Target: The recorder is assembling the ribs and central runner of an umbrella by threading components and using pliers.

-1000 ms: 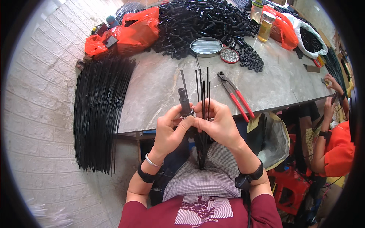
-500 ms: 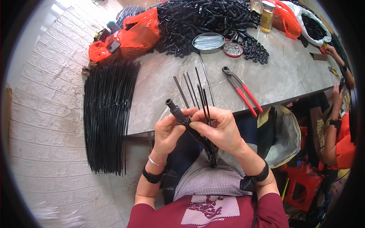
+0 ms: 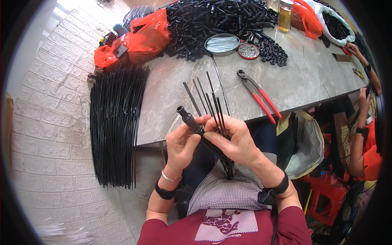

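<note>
Above my lap, my left hand [image 3: 183, 141] is closed around a black plastic tube-shaped part [image 3: 188, 118] with a stepped, hollow upper end. It is tilted, with the open end pointing up and to the left. My right hand [image 3: 228, 136] pinches at the lower collar of this part, thumb and fingertips against it. Several thin black rods [image 3: 215, 110] fan upward past the right hand's fingers, and more run down in a bundle [image 3: 223, 159] toward the checked apron [image 3: 228, 196]. What exactly lies between the fingertips is hidden.
Red-handled pincers [image 3: 261, 98] lie on the stone-patterned table [image 3: 163, 90]. A thick stack of black rods [image 3: 116, 126] overhangs its left side. Behind are a heap of black tube parts [image 3: 220, 20], a tin of pins [image 3: 222, 44] and small black rings [image 3: 273, 53]. Another person's arm [image 3: 361, 134] is at right.
Both hands stay at the tube-shaped part with nearly the same grip. The view shifts slightly; the rods above the right hand lean a little further left.
</note>
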Tool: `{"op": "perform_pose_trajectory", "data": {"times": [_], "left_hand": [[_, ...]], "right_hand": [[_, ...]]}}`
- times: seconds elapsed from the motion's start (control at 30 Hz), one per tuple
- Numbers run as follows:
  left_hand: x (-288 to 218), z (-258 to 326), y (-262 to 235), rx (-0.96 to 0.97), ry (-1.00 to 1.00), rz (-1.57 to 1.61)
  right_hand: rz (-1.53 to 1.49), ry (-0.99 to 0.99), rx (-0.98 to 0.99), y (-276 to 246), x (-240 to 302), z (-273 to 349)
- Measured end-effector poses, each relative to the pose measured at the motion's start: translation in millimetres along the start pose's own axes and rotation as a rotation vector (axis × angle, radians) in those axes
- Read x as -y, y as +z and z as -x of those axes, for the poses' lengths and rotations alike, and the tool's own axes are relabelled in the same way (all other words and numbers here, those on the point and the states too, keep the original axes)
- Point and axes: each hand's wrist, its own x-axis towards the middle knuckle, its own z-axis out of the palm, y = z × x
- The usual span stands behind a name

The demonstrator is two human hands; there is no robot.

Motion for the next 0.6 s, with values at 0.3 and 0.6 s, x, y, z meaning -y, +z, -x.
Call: {"op": "perform_pose_trajectory", "data": {"times": [0.3,0.6], "left_hand": [[-12.9,0.6,-2.8,-0.023,-0.092,-0.104],[-10.5,1.0,-6.7,0.063,-0.054,-0.13]], "right_hand": [[-0.241,0.283,0.01,-7.5,1.6,-13.6],[0.05,0.266,0.048,-17.3,-3.5,-24.3]]}}
